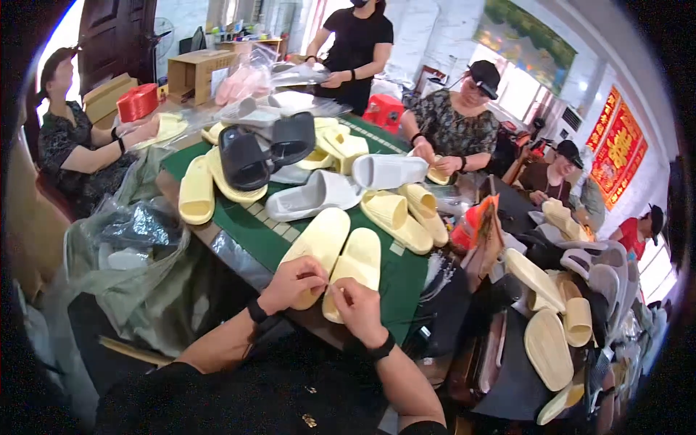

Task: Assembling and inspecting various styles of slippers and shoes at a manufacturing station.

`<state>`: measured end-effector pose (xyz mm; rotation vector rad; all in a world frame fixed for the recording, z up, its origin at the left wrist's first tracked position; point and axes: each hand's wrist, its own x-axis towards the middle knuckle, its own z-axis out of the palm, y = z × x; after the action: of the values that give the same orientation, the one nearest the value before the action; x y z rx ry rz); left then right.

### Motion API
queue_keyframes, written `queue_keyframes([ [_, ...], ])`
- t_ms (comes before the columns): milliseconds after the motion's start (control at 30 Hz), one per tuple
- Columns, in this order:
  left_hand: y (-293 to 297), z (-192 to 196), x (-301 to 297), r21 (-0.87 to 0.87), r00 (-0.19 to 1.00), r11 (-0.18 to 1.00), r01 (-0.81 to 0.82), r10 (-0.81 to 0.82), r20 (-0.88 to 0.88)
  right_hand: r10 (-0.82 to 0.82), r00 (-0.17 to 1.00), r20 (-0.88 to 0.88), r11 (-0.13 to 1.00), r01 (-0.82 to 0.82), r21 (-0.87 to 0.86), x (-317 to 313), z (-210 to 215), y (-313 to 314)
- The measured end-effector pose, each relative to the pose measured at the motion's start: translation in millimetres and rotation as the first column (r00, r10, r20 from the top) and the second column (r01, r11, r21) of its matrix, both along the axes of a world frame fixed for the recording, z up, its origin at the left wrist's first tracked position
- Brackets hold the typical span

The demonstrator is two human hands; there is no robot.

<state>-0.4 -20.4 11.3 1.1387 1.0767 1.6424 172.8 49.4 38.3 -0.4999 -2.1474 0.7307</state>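
Two pale yellow slide sandals lie side by side at the near edge of the green table top, the left slide (319, 235) and the right slide (360, 257). Over their near ends, my left hand (296, 281) and my right hand (355, 308) meet closely, thumbs and fingertips pinched together. Anything between the fingertips is too small to make out. Beyond them lie a grey slide (315, 196), a pair of yellow slides (397, 217) and black slides (250, 156) on top of a pile.
A plastic-lined sack (138, 268) stands at the left of the table. More yellow slides (549, 348) and grey ones crowd a dark table on the right. Several people sit or stand around, one person (464, 123) handling a yellow slide across the table. A cardboard box (196, 76) is behind.
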Motion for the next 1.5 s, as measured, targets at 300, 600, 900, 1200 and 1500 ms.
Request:
queue_keyframes([
  [300,5.2,-7.1,-1.6,0.032,0.998,0.999,-0.003,0.005,-0.056,0.027,0.995,-0.093,0.998,-0.022,0.052,-2.6,-3.4,6.1],
  [600,2.1,-6.5,0.5,0.033,0.998,0.999,-0.003,0.006,-0.066,0.047,0.992,-0.121,0.994,-0.034,0.105,-2.3,-1.4,4.5],
  [900,3.9,-1.0,5.1,0.066,0.993,0.997,-0.036,0.043,-0.108,0.038,0.997,-0.068,0.997,-0.034,0.069,0.2,-0.2,6.4],
  [1200,2.4,-5.1,2.5,0.042,0.993,0.998,-0.052,0.057,-0.106,0.042,0.999,0.017,0.997,-0.043,0.072,0.4,3.0,5.7],
  [1500,1.5,-4.0,6.0,0.05,0.994,0.997,-0.057,0.061,-0.089,0.04,0.999,-0.013,0.999,-0.04,0.031,0.8,-1.6,7.2],
])
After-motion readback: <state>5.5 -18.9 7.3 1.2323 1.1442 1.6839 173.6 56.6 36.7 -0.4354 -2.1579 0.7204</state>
